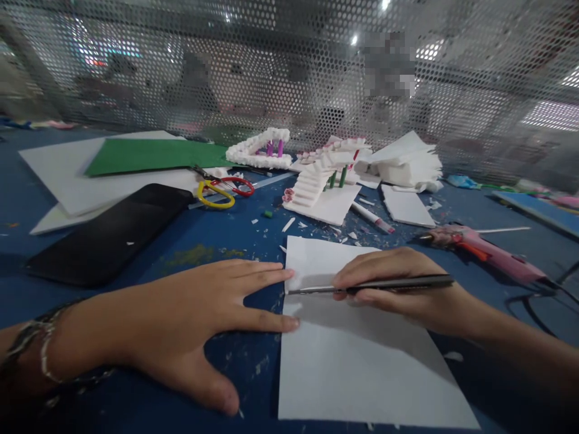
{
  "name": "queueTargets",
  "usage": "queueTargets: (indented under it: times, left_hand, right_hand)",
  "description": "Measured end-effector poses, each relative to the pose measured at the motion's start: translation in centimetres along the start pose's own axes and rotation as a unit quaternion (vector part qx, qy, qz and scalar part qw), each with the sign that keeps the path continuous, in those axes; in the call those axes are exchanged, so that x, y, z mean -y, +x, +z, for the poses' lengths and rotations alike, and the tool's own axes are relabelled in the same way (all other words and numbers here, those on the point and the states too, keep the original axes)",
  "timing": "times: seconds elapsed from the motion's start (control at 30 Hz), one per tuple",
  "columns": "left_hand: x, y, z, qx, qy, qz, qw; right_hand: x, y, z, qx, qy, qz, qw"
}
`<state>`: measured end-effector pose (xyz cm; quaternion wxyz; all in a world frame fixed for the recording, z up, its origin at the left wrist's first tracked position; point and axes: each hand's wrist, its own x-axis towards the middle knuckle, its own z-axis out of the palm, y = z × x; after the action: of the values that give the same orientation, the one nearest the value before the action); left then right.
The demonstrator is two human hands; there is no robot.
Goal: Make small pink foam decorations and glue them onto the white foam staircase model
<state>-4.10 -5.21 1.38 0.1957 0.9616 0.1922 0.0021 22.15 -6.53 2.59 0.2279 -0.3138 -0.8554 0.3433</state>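
A white sheet of card or foam board (357,367) lies flat on the blue table in front of me. My left hand (194,307) is spread open, palm down, with fingertips resting on the sheet's left edge. Its thumb points down over the table. In my right hand (398,283) is a slim dark craft knife (407,281), pinched between thumb and fingers. The metal blade reaches left to the sheet's left edge, between the spread fingers of my left hand. Whether the blade cuts into the surface, I cannot tell.
Left lie a black phone-like slab (113,235), scissors (217,193) and a green sheet (158,155). Behind the sheet stands a white staircase model (316,181) beside a white ring-like piece (260,150). A pink glue gun (497,256) is on the right. Perforated metal (289,72) closes off the back.
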Motion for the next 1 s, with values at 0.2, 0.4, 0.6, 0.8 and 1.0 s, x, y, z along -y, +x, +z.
queueTargets:
  times: [0.2, 0.4, 0.6, 0.8, 1.0]
  left_hand:
    - [0.2, -0.1, 0.0, -0.016, -0.027, 0.001, 0.999]
    - [0.4, -0.2, 0.0, -0.011, -0.007, 0.007, 1.000]
    - [0.4, -0.2, 0.1, -0.009, 0.021, 0.015, 1.000]
    - [0.8, -0.4, 0.4, 0.011, 0.047, 0.017, 0.999]
    - [1.3, -0.7, 0.8, 0.007, 0.055, 0.022, 0.998]
  right_hand:
    - [0.1, -0.9, -0.4, -0.004, -0.015, 0.006, 1.000]
    - [0.0, -1.8, -0.7, -0.007, -0.042, 0.007, 0.999]
    - [0.0, -2.5, -1.0, -0.017, -0.054, -0.003, 0.998]
    - [0.0, -3.1, -1.4, -0.031, -0.052, 0.010, 0.998]
    - [0.0, -3.9, -1.8, -0.045, -0.062, 0.015, 0.997]
